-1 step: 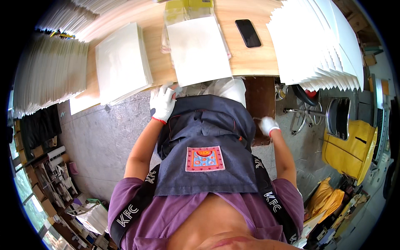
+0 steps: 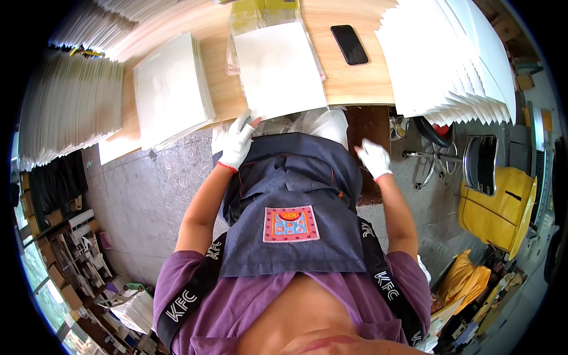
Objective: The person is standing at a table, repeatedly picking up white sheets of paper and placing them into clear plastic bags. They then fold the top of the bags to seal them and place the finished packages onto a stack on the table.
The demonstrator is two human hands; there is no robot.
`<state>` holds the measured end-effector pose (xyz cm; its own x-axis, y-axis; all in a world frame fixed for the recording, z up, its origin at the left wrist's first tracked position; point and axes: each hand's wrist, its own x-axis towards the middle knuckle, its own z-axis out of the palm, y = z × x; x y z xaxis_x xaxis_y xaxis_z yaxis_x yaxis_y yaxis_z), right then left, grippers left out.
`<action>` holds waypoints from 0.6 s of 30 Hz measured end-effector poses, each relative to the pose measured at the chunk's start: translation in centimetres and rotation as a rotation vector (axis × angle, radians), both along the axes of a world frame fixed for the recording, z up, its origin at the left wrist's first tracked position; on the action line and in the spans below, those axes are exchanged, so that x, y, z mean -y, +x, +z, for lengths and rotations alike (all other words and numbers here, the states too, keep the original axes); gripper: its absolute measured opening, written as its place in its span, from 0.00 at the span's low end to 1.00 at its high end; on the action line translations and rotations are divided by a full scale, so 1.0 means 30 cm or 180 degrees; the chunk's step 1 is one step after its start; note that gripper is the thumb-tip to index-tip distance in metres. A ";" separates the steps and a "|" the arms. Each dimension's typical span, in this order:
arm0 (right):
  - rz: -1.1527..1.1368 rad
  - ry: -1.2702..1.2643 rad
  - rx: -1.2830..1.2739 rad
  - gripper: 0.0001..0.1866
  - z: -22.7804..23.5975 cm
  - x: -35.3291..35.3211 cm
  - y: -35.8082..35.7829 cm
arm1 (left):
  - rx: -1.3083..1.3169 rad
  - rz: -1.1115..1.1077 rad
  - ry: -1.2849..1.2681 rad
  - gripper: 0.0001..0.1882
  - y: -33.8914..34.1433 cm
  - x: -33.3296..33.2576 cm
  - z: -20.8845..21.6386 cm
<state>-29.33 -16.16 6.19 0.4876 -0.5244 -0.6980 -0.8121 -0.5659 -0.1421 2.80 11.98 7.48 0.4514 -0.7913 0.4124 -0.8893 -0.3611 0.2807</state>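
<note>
Facing a flat white rectangular sheet [image 2: 281, 71], lying at the upper centre of the frame on the pale wood-grain desk [image 2: 355, 83], over thin clear plastic sleeves [image 2: 232, 64] and just below a glossy yellow-green plastic package [image 2: 245, 16]. Holding the left hand [image 2: 235, 144], in a white glove with a red cuff edge, just beside the sheet's lower left corner, with loosely parted fingers and nothing visible between them; cannot tell whether touching that corner. Holding the right hand [image 2: 374, 158], gloved alike, right of the frame's centre, well apart from the left, with thumb and fingers spread and nothing visible in the grasp.

Seems, by judgement, partway through handling the sheets: has one set out at the centre and many more in piles at both sides; cannot tell which piles count as finished.

Counting one sheet uppermost at the centre, one low white stack [image 2: 171, 89] left of it, one tall off-white stack [image 2: 74, 103] at the far left, at least one pale pile [image 2: 94, 26] at the upper left, one large fanned white pile [image 2: 438, 65] at the upper right, and one black smartphone [image 2: 349, 45]; cannot count the sleeves.
</note>
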 end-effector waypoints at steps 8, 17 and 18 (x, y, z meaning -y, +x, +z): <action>0.1327 -0.1300 0.2996 0.12 0.054 -0.004 0.484 | -0.0595 -0.0184 0.0335 0.11 0.031 0.034 0.006; -0.1143 -0.0187 0.2297 0.20 -0.009 -0.073 0.468 | -0.5348 0.1561 -0.2810 0.12 -0.052 0.039 -0.042; -0.1367 0.0495 0.2403 0.18 0.032 -0.099 0.481 | -0.5180 0.1397 -0.2685 0.12 -0.030 0.013 -0.100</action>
